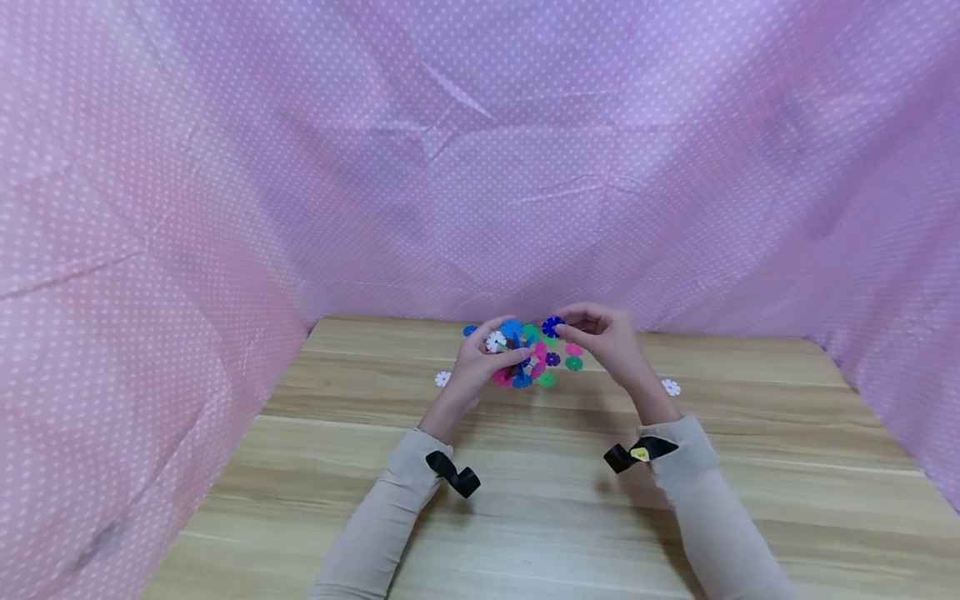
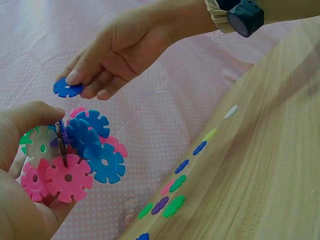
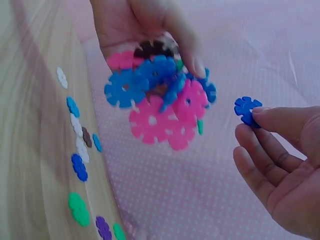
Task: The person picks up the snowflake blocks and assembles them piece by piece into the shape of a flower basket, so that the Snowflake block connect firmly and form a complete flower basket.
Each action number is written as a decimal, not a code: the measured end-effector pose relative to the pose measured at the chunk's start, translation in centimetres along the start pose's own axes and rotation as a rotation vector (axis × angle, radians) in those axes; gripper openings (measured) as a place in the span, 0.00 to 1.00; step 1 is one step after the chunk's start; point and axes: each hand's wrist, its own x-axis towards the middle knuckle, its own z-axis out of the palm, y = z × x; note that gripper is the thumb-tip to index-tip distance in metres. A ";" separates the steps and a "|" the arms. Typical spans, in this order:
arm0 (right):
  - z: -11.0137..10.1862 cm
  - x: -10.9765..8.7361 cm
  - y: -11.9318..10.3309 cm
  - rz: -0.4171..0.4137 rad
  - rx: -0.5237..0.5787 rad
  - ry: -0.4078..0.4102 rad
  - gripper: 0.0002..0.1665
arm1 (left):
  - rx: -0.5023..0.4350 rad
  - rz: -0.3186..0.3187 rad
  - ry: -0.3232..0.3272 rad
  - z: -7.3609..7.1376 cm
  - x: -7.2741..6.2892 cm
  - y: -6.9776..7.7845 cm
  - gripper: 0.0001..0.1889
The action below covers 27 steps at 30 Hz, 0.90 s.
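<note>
My left hand [image 1: 480,364] holds a cluster of interlocked snowflake discs [image 2: 70,177] above the table. Pink, blue, white, green and dark brown pieces are joined in it, and the thumb presses on its near side. In the right wrist view the cluster [image 3: 152,120] shows its pink and blue discs. My right hand [image 1: 611,342] pinches a single dark blue snowflake disc [image 3: 246,111] between thumb and fingers. That disc is a short way to the right of the cluster, apart from it. The left fingers behind the cluster are partly hidden.
Loose snowflake discs lie on the wooden table [image 1: 540,500] beneath and beyond the hands, among them a green disc [image 2: 174,206] and a purple disc [image 3: 103,228]. One white disc [image 1: 671,387] lies at the right, another white disc [image 1: 442,379] at the left. Pink dotted cloth [image 1: 480,167] surrounds the table.
</note>
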 end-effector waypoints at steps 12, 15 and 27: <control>1.1 -0.2 0.3 -0.074 -0.061 0.036 0.11 | -0.032 -0.022 -0.015 0.1 -0.1 0.5 0.32; 1.3 -0.3 0.3 -0.068 -0.052 0.028 0.12 | -0.039 -0.019 -0.023 0.1 0.0 0.5 0.31; 2.4 -0.5 0.6 -0.112 -0.061 0.046 0.10 | -0.032 -0.018 -0.033 0.2 0.1 0.0 0.32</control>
